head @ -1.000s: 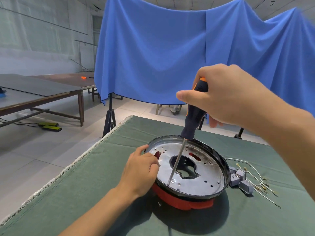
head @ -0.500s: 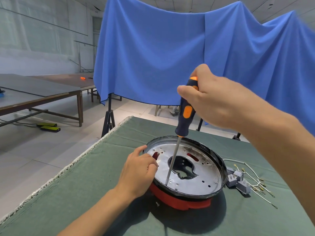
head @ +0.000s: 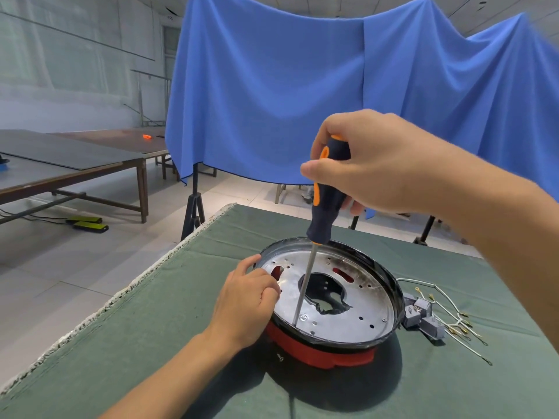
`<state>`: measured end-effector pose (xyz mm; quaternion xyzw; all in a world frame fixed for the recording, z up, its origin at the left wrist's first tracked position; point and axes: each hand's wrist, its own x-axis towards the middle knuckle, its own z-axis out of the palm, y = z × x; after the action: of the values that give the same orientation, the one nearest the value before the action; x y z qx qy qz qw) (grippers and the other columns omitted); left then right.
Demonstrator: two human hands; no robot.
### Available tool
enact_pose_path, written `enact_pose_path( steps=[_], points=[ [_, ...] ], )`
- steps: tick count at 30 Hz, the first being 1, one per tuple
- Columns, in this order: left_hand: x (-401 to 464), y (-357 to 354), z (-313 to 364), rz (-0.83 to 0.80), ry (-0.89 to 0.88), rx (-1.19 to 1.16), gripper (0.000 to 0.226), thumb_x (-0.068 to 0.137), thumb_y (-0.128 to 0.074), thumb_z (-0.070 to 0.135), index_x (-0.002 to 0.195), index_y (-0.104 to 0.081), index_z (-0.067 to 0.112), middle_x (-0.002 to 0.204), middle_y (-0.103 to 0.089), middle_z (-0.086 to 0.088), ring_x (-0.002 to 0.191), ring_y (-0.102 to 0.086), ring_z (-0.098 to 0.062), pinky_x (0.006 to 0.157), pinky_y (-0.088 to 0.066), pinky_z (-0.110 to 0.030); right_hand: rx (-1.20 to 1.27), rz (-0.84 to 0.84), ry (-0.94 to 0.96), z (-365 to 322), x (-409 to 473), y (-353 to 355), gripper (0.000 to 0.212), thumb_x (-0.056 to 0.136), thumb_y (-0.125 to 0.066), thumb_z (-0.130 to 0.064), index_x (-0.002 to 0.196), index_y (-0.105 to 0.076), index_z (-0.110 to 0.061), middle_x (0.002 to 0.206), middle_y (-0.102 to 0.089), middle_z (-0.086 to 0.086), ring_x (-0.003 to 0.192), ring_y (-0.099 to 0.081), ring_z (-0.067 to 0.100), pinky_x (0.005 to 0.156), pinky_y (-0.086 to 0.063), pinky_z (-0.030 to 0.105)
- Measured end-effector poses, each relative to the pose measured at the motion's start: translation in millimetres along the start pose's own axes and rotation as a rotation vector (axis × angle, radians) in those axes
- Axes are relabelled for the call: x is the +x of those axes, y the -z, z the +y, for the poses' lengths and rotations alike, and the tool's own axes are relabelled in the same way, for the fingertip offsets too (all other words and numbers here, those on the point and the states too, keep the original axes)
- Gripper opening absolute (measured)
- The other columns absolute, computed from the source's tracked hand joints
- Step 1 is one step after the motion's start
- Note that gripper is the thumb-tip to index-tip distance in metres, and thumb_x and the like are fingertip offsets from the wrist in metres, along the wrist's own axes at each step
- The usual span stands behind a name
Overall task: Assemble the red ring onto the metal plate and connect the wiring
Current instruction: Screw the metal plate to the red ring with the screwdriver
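Since the earlier frame, the screwdriver (head: 325,192) had tipped nearer upright in my right hand (head: 384,164), fingers wrapped round its black-and-orange handle. Its long axis ran steeply down and slightly left, tip on the metal plate (head: 357,309) beside a screw (head: 303,317). My left hand (head: 246,300), fingers curled, gripped the plate's left rim. Red ring (head: 320,352) sat beneath the plate on the green cloth (head: 136,328); wiring (head: 444,316) lay just right. Blue drape (head: 287,95) hung behind, tables (head: 69,164) at left.
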<state>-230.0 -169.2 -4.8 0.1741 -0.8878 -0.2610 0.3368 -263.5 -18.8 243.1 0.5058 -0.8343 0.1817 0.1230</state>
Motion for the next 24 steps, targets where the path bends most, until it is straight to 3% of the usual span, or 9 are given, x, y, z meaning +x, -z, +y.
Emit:
enact_pose_path(
  steps=[3,5,8,10,14,17,19,22,24],
  points=[
    [0,-1,1,0.000,-0.002,0.009,0.039,0.081,-0.032,0.029,0.078,-0.070,0.021,0.098,-0.066,0.016,0.132,-0.031,-0.003,0.095,-0.019,-0.015,-0.215,0.188,-0.085,4,1,-11,0.042,0.093,-0.050,-0.043,0.068,-0.047,-0.010,0.058,-0.058,0.006,0.047,-0.050,0.027,0.045,-0.032,0.026],
    [1,-2,1,0.004,0.002,0.001,0.039,0.081,-0.032,0.029,0.078,-0.070,0.021,0.097,-0.066,0.016,0.131,-0.031,-0.002,0.095,-0.019,-0.015,-0.334,0.292,-0.165,7,1,-12,0.048,0.093,-0.047,-0.053,0.067,-0.043,-0.012,0.062,-0.046,0.004,0.051,-0.037,0.019,0.046,-0.020,0.026],
    [1,-2,0,0.008,0.000,-0.002,0.039,0.081,-0.031,0.030,0.078,-0.070,0.021,0.097,-0.066,0.017,0.131,-0.031,-0.002,0.095,-0.021,-0.016,-0.096,0.048,-0.089,12,-1,-6,0.025,0.091,-0.049,-0.046,0.092,-0.048,-0.022,0.068,-0.061,0.002,0.058,-0.058,0.023,0.051,-0.042,0.033],
    [1,-2,0,0.017,-0.004,-0.006,0.039,0.081,-0.031,0.029,0.077,-0.070,0.021,0.096,-0.066,0.017,0.130,-0.032,-0.002,0.095,-0.022,-0.018,0.090,-0.082,-0.032,9,-5,-1,0.014,0.091,-0.052,-0.035,0.099,-0.044,-0.027,0.058,-0.066,-0.005,0.050,-0.065,0.017,0.051,-0.050,0.032],
    [1,-3,1,0.025,-0.001,-0.014,0.039,0.080,-0.032,0.028,0.076,-0.070,0.020,0.095,-0.066,0.016,0.130,-0.032,-0.002,0.095,-0.022,-0.018,-0.182,0.054,-0.032,4,-4,4,0.034,0.082,-0.064,-0.054,0.080,-0.055,-0.020,0.064,-0.062,-0.001,0.061,-0.057,0.018,0.051,-0.039,0.029],
    [0,-2,0,0.028,-0.004,-0.015,0.040,0.080,-0.031,0.028,0.076,-0.070,0.019,0.095,-0.066,0.016,0.131,-0.032,-0.003,0.096,-0.023,-0.020,-0.273,0.196,-0.073,2,1,-5,0.044,0.081,-0.060,-0.058,0.070,-0.046,-0.017,0.064,-0.051,0.001,0.056,-0.045,0.017,0.048,-0.025,0.027],
    [0,-2,0,0.030,-0.006,-0.017,0.039,0.081,-0.031,0.029,0.075,-0.069,0.020,0.095,-0.066,0.017,0.131,-0.032,-0.002,0.098,-0.025,-0.021,-0.197,0.133,-0.044,4,3,-9,0.040,0.081,-0.060,-0.058,0.075,-0.045,-0.021,0.068,-0.053,-0.001,0.060,-0.050,0.018,0.048,-0.030,0.029],
    [0,-2,1,0.028,-0.001,-0.019,0.039,0.081,-0.031,0.029,0.075,-0.068,0.021,0.095,-0.066,0.017,0.130,-0.032,-0.001,0.102,-0.028,-0.026,0.073,-0.053,-0.013,6,2,-4,0.024,0.087,-0.060,-0.041,0.097,-0.045,-0.025,0.077,-0.062,-0.002,0.066,-0.066,0.019,0.054,-0.055,0.039],
    [0,-2,0,0.033,0.003,-0.024,0.039,0.080,-0.031,0.028,0.075,-0.069,0.020,0.094,-0.066,0.017,0.129,-0.032,-0.001,0.101,-0.027,-0.024,0.138,-0.034,-0.029,7,0,-5,0.021,0.090,-0.057,-0.036,0.098,-0.044,-0.022,0.073,-0.064,0.000,0.051,-0.066,0.015,0.046,-0.053,0.030]
  ],
)
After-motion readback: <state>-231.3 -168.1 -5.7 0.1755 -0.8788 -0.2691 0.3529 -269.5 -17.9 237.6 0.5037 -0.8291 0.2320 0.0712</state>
